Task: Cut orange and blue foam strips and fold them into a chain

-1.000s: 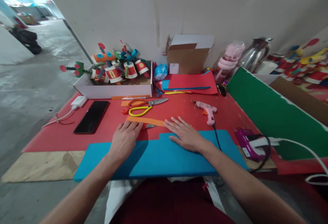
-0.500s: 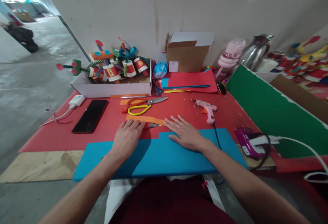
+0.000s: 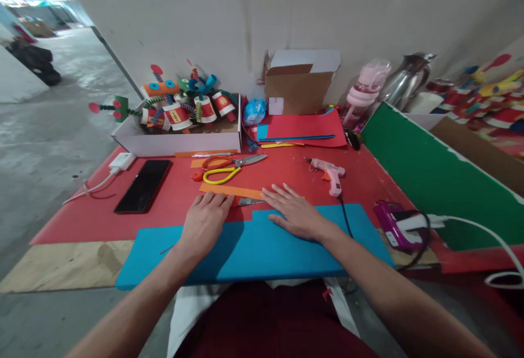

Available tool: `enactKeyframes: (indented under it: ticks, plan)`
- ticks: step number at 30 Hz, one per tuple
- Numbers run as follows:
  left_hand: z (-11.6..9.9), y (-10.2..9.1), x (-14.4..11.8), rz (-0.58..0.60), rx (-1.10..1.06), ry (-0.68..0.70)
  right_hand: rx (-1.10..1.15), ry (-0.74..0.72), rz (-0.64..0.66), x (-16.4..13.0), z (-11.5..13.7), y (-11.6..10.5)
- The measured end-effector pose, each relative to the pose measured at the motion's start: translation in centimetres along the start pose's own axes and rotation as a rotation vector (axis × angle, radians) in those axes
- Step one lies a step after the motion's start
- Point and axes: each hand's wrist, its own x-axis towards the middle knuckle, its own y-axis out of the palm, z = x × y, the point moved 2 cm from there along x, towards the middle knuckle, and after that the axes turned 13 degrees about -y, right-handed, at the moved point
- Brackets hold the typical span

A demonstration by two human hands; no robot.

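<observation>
An orange paper strip (image 3: 231, 189) lies across the red tabletop in front of me. My left hand (image 3: 207, 217) is at the strip's near edge, fingers bent and close together on it, its thumb hidden. My right hand (image 3: 292, 213) lies flat over the strip's right part, fingers slightly spread. Between the hands, just below the strip, a grey blade-like piece (image 3: 249, 202) with a red end shows beside my left fingertips; its kind is unclear. Beyond the strip rest scissors (image 3: 223, 174) with red and yellow handles. Blue foam-like sheets (image 3: 245, 254) lie under my wrists.
A black phone (image 3: 143, 186) and white charger (image 3: 123, 160) are at left. Behind stands a white box (image 3: 180, 144) of paper-cup figures. A pink glue gun (image 3: 331, 173) lies at right, near a purple power block (image 3: 399, 227) with cables and a green board (image 3: 434, 183).
The strip's slight bulge between my hands has flattened, and its edge now looks straighter. Both hands stay in nearly the same place.
</observation>
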Motion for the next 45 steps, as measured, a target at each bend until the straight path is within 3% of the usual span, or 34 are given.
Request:
enactKeyframes:
  ticks: [18,29,35,39,45]
  plan:
    - [2.2,-0.4,-0.6,0.011,0.069,-0.067,0.003,0.008,0.011,0.0,-0.1,0.0]
    - [-0.2,-0.7,0.5,-0.029,0.051,0.018,0.060,0.026,0.004,-0.1,0.2,-0.6]
    - [-0.4,-0.8,0.5,-0.012,0.055,0.012,0.162,0.108,-0.114,-2.9,0.0,-2.1]
    - [-0.5,-0.7,0.4,0.012,0.072,0.012,0.088,0.115,-0.063,-4.5,-0.4,-1.2]
    - [-1.4,-0.6,0.3,0.021,0.077,0.021,-0.053,0.110,-0.037,-4.4,-0.3,-0.4]
